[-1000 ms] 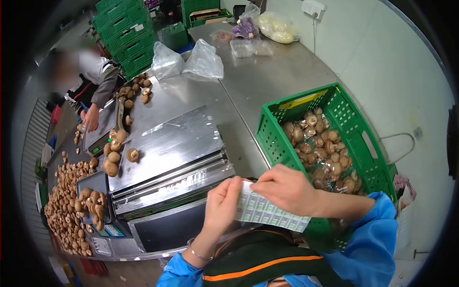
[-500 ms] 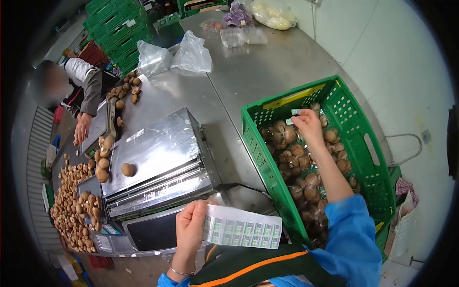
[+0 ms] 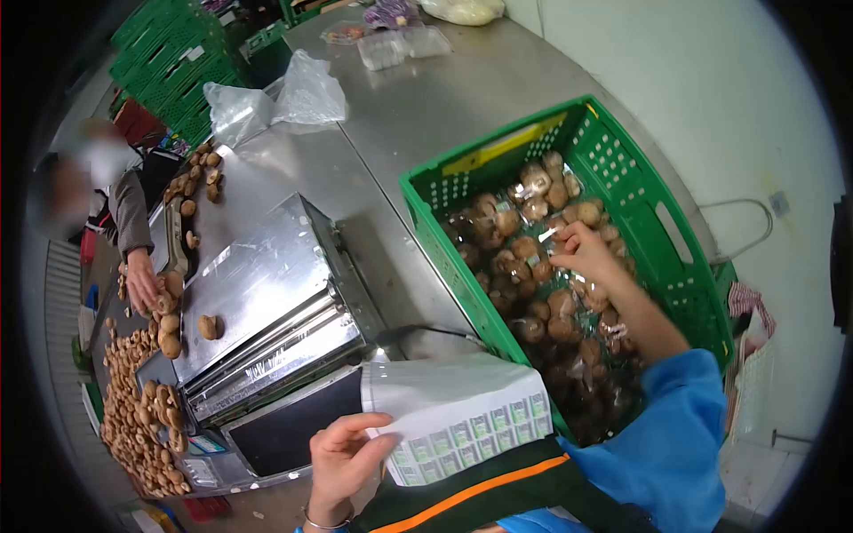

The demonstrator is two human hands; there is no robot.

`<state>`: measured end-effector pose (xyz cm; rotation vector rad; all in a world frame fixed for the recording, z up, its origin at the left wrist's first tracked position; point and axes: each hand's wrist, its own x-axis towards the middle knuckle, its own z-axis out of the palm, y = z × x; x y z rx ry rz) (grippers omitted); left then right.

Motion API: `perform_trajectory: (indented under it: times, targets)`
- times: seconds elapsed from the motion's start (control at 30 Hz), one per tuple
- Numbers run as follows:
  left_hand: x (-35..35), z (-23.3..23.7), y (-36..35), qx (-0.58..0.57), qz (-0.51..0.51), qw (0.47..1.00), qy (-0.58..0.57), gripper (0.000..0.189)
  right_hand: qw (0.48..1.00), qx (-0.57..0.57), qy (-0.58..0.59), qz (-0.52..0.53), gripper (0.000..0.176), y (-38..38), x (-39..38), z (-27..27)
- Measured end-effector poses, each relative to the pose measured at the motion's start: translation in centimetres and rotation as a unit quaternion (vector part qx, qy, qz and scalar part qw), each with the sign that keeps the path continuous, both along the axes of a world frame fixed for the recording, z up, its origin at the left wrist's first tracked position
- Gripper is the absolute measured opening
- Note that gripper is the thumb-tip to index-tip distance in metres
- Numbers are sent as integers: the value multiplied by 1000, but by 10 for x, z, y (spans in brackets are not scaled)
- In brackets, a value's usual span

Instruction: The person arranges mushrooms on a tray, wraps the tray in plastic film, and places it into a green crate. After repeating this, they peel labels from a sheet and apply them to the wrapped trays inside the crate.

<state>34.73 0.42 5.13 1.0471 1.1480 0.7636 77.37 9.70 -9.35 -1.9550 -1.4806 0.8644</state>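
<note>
My left hand [image 3: 348, 462] pinches the left edge of a white sheet of labels [image 3: 471, 435], which carries rows of small green-and-white stickers along its lower part. The sheet is tilted, with a bare upper strip, in front of my apron. My right hand [image 3: 588, 256] reaches down into a green crate [image 3: 633, 200], low over clear-wrapped packs of brown mushrooms [image 3: 562, 311]. Small pale labels [image 3: 546, 234] show at its thumb and fingertips, right against the film of the packs. Packs fill the crate floor.
A steel wrapping machine [image 3: 258, 293] stands left of the crate, one mushroom [image 3: 210, 327] on it. Loose mushrooms [image 3: 133, 409] are heaped at far left, where a co-worker's hand [image 3: 140, 280] handles some. Plastic bags [image 3: 306, 89] and stacked green crates [image 3: 173, 67] are behind.
My right hand has lowered with the labels onto the packs. The label sheet has shifted right, showing more of its bare upper part. The co-worker's hand has moved to the mushrooms beside the machine.
</note>
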Motion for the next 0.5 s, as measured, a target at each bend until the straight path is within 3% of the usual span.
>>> perform_trajectory:
  times: [0.03, 0.1, 0.17, 0.2, 0.3, 0.33, 0.37, 0.43, 0.5]
  targets:
    - [-5, 0, -2, -7, -10, 1000, 3, 20, 983, -70, 168, -9, 40, -13, 6, 10]
    - [-12, -1, -3, 8, 6, 1000, -21, 21, 917, -241, 316, -39, 33, -45, -2, 31]
    - [-12, -6, 2, 81, -24, 996, -40, 21, 991, -81, 99, 44, 27, -80, -3, -42]
    - [-15, -8, 3, 117, -67, 991, -10, 20, 995, -37, -70, 59, 25, -84, -16, -27]
    - [-16, 3, 1, 123, -133, 983, 12, 20, 999, -23, 13, -22, 28, -101, -12, 24]
    - [-14, 6, -1, 116, -119, 986, -6, 22, 983, -87, 156, -37, 33, -115, 7, 17]
    - [-12, 8, -3, 107, -105, 988, -25, 23, 947, -184, 253, -75, 37, -129, 3, 45]
    - [-11, 4, -6, 70, -119, 989, -49, 30, 915, -231, 320, -89, 36, -169, 6, 18]
    - [-9, -10, -10, 85, -77, 988, -104, 36, 944, -147, 275, -112, 34, -197, -6, -26]
